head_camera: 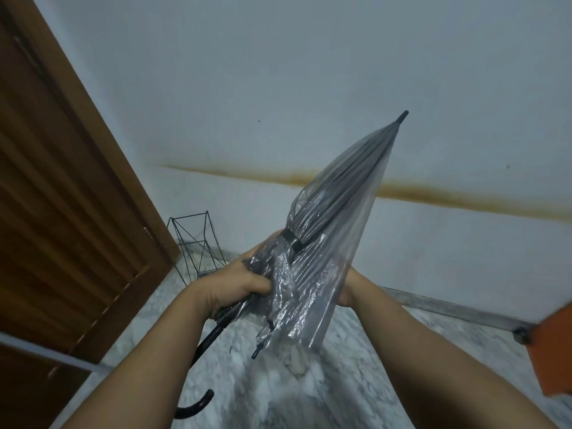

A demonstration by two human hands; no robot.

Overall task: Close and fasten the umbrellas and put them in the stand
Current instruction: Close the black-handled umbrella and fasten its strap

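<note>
**Clear umbrella held in both hands, strap round canopy**

Left hand (235, 283) grip curled tight round the gathered plastic and shaft of the clear umbrella (334, 218), just above the black hooked handle (198, 407). Right hand (348, 289) mostly hidden behind the canopy folds; can't tell how its grip lies. Umbrella folded, tilted, black tip (403, 116) pointing up and to the right, handle down toward the person. Black strap (292, 238) wraps the canopy near the left fingers; lower folds hang loose below it. Black wire umbrella stand (195, 243) on the marble floor (278, 382) in the corner, by the wooden door (62, 212) and white wall (278, 72), well apart from the umbrella. Orange object (554, 345) at right edge.
</note>
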